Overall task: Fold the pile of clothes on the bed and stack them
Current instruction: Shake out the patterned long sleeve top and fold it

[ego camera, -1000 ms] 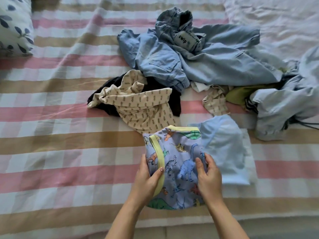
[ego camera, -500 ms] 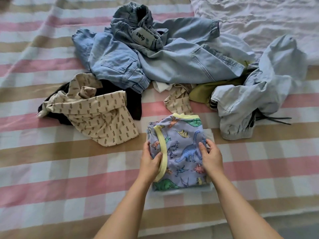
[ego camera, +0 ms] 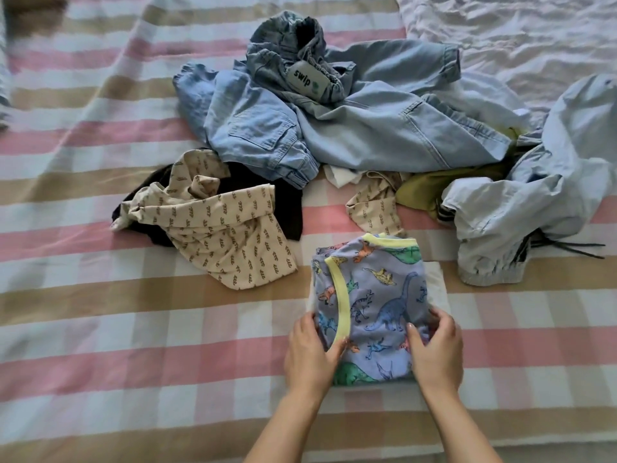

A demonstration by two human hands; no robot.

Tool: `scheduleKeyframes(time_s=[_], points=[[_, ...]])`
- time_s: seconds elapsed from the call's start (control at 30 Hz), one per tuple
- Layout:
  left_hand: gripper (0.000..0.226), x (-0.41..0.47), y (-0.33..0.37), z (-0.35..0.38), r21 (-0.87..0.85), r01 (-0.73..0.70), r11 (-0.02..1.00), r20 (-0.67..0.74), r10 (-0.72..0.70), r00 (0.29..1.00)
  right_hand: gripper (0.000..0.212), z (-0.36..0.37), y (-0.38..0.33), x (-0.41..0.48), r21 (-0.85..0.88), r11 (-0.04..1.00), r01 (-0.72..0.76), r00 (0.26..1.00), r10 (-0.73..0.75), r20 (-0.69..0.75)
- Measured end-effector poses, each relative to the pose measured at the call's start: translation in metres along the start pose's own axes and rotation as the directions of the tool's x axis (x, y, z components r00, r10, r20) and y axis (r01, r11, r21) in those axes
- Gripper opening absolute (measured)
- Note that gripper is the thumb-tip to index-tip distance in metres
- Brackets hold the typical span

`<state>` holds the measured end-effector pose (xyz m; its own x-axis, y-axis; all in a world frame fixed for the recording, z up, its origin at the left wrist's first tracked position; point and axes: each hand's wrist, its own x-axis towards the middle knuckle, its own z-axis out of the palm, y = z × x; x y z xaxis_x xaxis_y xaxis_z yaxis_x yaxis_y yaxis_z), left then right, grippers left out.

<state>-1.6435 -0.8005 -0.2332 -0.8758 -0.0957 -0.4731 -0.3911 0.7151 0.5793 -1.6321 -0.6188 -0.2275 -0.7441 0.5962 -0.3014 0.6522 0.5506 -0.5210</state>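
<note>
The left hand [ego camera: 312, 357] and right hand [ego camera: 437, 355] are pinching the sides of the dinosaur top [ego camera: 377, 295]. The pile [ego camera: 350, 128] is lying at twelve o'clock.

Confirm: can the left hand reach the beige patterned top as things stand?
Probably yes. The beige patterned top lies up and left of the left hand, with only bare bedsheet between. But that hand holds the dinosaur-print garment and must let go first.

- Dinosaur top [ego camera: 374, 295]: lilac with yellow trim, folded into a rectangle, lying flat on a pale folded piece [ego camera: 438, 289] on the bed [ego camera: 100, 312].
- Pile: crumpled jeans [ego camera: 384, 128], beige top [ego camera: 227, 235] and pale blue garment [ego camera: 551, 195], unfolded behind it.
</note>
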Motion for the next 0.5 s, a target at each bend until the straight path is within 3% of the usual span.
scheduleKeyframes(time_s=[0.1,0.17,0.23,0.3,0.37,0.5], points=[[0.044,0.011,-0.009,-0.028,-0.149,-0.012,0.989,-0.097,-0.003,0.995,0.035,0.007,-0.039,-0.010,-0.044,0.945,0.325,0.930,-0.328,-0.166],[0.031,0.026,-0.019,-0.054,-0.235,-0.033,0.972,-0.139,0.000,0.990,0.024,0.022,-0.079,-0.019,0.015,0.837,0.547,0.834,-0.543,-0.096],[0.018,0.044,-0.029,-0.080,-0.341,-0.032,0.939,-0.137,-0.016,0.990,0.017,0.043,-0.120,-0.026,0.133,0.775,0.617,0.774,-0.629,0.073],[0.012,0.061,-0.041,-0.105,-0.430,0.004,0.903,-0.096,-0.050,0.994,0.020,0.073,-0.154,-0.026,0.193,0.812,0.551,0.769,-0.584,0.260],[0.013,0.074,-0.054,-0.124,-0.482,0.054,0.874,-0.058,-0.094,0.994,0.032,0.106,-0.174,-0.021,0.109,0.901,0.420,0.827,-0.430,0.362],[0.012,0.083,-0.083,-0.151,-0.539,0.108,0.835,-0.010,-0.134,0.991,0.047,0.148,-0.193,-0.017,-0.014,0.994,0.105,0.953,-0.097,0.287]])
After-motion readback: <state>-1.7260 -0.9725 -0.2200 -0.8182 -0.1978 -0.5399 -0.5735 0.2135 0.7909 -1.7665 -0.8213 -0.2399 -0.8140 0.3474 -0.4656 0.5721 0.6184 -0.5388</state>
